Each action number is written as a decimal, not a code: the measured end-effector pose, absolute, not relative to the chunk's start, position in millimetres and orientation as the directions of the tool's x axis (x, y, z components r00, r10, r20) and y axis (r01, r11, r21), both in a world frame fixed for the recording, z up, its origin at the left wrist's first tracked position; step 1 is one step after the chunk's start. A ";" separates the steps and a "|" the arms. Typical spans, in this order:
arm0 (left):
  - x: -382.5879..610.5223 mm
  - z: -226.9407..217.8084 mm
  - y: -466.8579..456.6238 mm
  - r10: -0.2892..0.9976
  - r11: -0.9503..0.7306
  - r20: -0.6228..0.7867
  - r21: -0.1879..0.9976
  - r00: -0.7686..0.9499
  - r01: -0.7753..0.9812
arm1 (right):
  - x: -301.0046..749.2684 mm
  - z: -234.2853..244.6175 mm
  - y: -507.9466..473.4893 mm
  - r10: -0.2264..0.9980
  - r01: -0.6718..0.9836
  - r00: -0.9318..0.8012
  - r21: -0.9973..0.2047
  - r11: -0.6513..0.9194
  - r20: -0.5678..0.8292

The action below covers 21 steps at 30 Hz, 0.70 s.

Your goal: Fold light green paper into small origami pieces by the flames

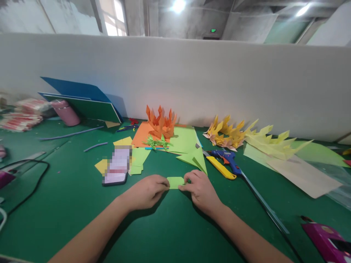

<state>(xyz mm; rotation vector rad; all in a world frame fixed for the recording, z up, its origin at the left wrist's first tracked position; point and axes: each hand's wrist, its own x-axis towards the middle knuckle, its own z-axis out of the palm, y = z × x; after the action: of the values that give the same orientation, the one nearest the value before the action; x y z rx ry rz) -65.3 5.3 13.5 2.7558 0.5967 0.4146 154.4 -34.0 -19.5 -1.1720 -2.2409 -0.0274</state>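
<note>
A small light-green piece of paper lies between my two hands, just above or on the green table. My left hand pinches its left end. At the right end, the thumb and fingers of my right hand are closed on the paper, hiding that corner. Beyond the hands stands an orange folded-paper crown on orange and green sheets, with small green paper shapes in front of it. A folded green sheet is just past my right hand.
A phone lies left of my hands. To the right are a yellow utility knife, a blue glue gun, and yellow paper crowns. A pink bottle leans far left; a white partition rises behind.
</note>
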 end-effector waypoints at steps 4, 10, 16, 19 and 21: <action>-65.3 15.3 6.0 0.446 -0.861 0.215 0.368 0.869 0.351 | 160.0 -19.0 -29.2 0.765 0.756 -0.389 -0.296 0.584 0.514; -57.7 3.2 5.1 0.551 -0.805 0.278 0.427 0.787 0.413 | 151.7 -19.1 -24.1 0.836 0.723 -0.272 -0.472 0.504 0.476; -40.9 -13.1 6.5 0.780 -0.597 0.239 0.563 0.579 0.572 | 140.3 -16.1 -26.3 0.888 0.782 -0.320 -0.438 0.444 0.330; -36.5 -11.0 5.0 0.765 -0.610 0.228 0.554 0.602 0.566 | 139.6 -14.9 -27.9 0.890 0.773 -0.309 -0.457 0.441 0.336; -36.9 -8.8 3.3 0.723 -0.662 0.257 0.526 0.642 0.534 | 140.1 -15.5 -29.2 0.880 0.754 -0.316 -0.470 0.460 0.354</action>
<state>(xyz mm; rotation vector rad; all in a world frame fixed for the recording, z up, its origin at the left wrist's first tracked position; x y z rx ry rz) -36.9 3.3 -8.8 2.4588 0.9925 0.6373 140.1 -29.2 -15.5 -1.3559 -2.1453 0.2919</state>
